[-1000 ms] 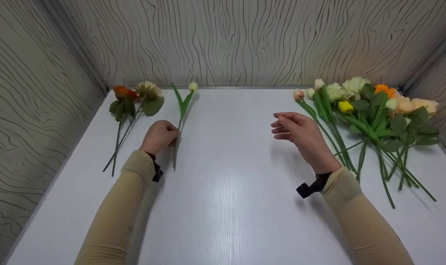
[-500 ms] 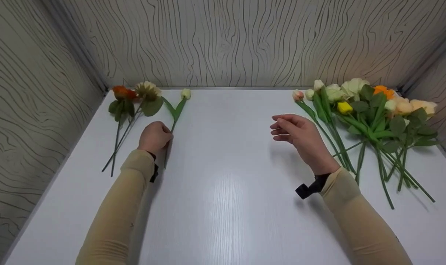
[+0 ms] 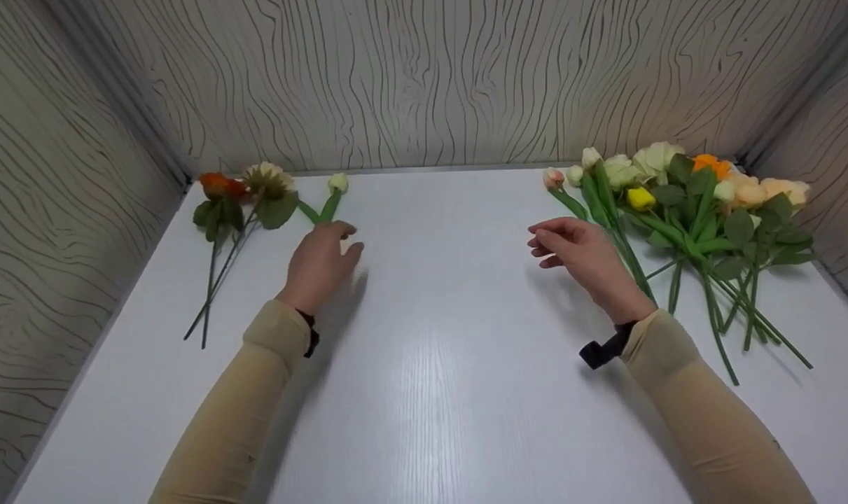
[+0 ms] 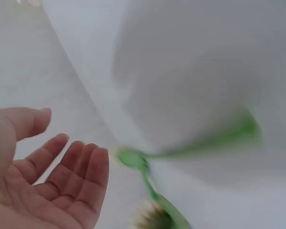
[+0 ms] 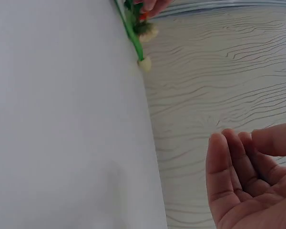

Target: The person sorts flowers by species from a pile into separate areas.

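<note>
A white tulip (image 3: 337, 183) lies on the white table (image 3: 424, 280) at the back left, its stem hidden under my left hand (image 3: 318, 266). In the left wrist view the fingers (image 4: 93, 181) are spread from the thumb with nothing between them, and the tulip (image 4: 131, 157) lies apart from them, partly blurred. Over the right part of the table hovers my right hand (image 3: 588, 262), fingers loosely bent and holding nothing. Closest to it is a pink tulip (image 3: 554, 178) at the left of the flower pile.
Left of the tulip, an orange flower (image 3: 220, 185) and a cream flower (image 3: 266, 178) lie with stems crossed. A pile of mixed flowers (image 3: 704, 210) covers the back right, stems toward the front. Wood-patterned walls (image 3: 424, 84) enclose the table's back and sides.
My left hand moved the white tulip leftward, beside the cream flower, then let go, lifted and spread its fingers. My right hand keeps its pose. The head view has shifted slightly.
</note>
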`<state>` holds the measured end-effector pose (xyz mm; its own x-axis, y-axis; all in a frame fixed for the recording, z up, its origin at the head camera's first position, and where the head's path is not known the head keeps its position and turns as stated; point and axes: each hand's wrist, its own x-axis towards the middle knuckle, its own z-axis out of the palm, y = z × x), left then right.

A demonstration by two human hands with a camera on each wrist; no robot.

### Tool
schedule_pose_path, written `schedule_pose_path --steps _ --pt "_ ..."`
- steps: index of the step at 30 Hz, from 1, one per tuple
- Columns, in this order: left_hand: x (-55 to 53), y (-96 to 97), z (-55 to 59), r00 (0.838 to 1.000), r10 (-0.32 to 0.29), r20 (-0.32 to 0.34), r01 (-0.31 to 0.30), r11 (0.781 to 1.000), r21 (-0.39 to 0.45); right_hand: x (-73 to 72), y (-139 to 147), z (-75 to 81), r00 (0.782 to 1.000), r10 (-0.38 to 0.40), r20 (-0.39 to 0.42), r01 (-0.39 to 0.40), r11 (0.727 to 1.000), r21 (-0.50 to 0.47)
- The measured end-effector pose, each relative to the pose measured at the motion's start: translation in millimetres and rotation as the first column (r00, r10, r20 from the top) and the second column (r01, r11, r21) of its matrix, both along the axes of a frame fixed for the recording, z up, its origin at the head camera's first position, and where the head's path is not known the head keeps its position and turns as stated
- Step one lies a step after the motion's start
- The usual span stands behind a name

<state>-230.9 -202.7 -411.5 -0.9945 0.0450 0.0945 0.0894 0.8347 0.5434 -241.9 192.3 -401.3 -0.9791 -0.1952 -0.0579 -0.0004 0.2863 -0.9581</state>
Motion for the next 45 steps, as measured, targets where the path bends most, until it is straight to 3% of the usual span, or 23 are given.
schedule_pose_path --steps 3,6,8,11,14,16,19,22,24,26,29,32,35,38,39,41,43,45 --pt "9.3 32.8 0.7 0.991 -0.119 -0.059 0.117 0.993 -0.036 -3.3 30.2 4.3 1.0 -0.023 0.003 0.022 0.984 0.179" --pt "21.3 65.7 0.0 0.961 -0.256 -0.104 0.247 0.964 -0.094 -2.3 69.1 9.4 0.998 -0.059 -0.031 0.067 0.92 0.385" --pt "29.6 86.0 -1.4 0.926 -0.356 -0.127 0.335 0.928 -0.16 0.8 97.0 11.2 0.994 -0.075 -0.085 0.108 0.854 0.509" --pt "40.4 115.3 -5.2 0.863 -0.483 -0.146 0.428 0.855 -0.294 10.1 138.0 12.4 0.984 -0.088 -0.153 0.167 0.745 0.645" --pt "50.2 145.0 -8.3 0.817 -0.562 -0.127 0.484 0.79 -0.376 21.7 171.1 9.9 0.976 -0.096 -0.194 0.208 0.666 0.716" --pt "56.1 164.3 -9.3 0.79 -0.603 -0.111 0.521 0.755 -0.397 28.9 186.9 6.9 0.976 -0.101 -0.195 0.214 0.636 0.741" --pt "63.9 189.5 -9.1 0.746 -0.66 -0.089 0.578 0.709 -0.404 36.1 199.9 2.5 0.978 -0.118 -0.171 0.207 0.615 0.761" --pt "69.1 207.8 -9.1 0.703 -0.706 -0.086 0.621 0.669 -0.409 40.6 203.7 0.7 0.982 -0.119 -0.148 0.19 0.615 0.765" --pt "70.7 214.4 -9.4 0.684 -0.724 -0.088 0.64 0.653 -0.403 42.4 204.1 1.7 0.986 -0.11 -0.128 0.169 0.619 0.767" --pt "70.5 216.5 -9.6 0.678 -0.729 -0.095 0.65 0.654 -0.387 43.5 202.7 3.7 0.988 -0.102 -0.117 0.155 0.625 0.766" --pt "67.1 213.6 -8.0 0.688 -0.714 -0.127 0.649 0.685 -0.332 44.4 197.9 7.4 0.987 -0.11 -0.114 0.158 0.63 0.76" --pt "61.6 206.4 -3.9 0.719 -0.671 -0.181 0.632 0.739 -0.233 43.5 185.7 13.4 0.986 -0.115 -0.12 0.166 0.655 0.737" --pt "56.1 197.0 0.3 0.774 -0.596 -0.213 0.594 0.8 -0.083 41.0 162.0 20.6 0.988 -0.108 -0.109 0.153 0.719 0.678" --pt "49.7 186.8 3.1 0.855 -0.482 -0.191 0.512 0.844 0.159 38.2 126.8 27.0 0.993 -0.086 -0.085 0.12 0.81 0.575" --pt "47.3 183.4 4.0 0.88 -0.442 -0.174 0.474 0.844 0.252 37.6 112.8 28.8 0.994 -0.078 -0.077 0.107 0.838 0.534" --pt "41.7 177.4 5.5 0.919 -0.37 -0.137 0.391 0.816 0.426 37.2 83.0 31.4 0.996 -0.053 -0.068 0.079 0.884 0.46" --pt "35.7 172.2 7.3 0.944 -0.316 -0.099 0.314 0.757 0.574 37.0 52.1 32.9 0.997 -0.023 -0.076 0.052 0.915 0.401" --pt "30.8 167.9 9.7 0.957 -0.281 -0.07 0.253 0.691 0.677 37.1 22.7 33.6 0.996 0.01 -0.092 0.022 0.937 0.349"
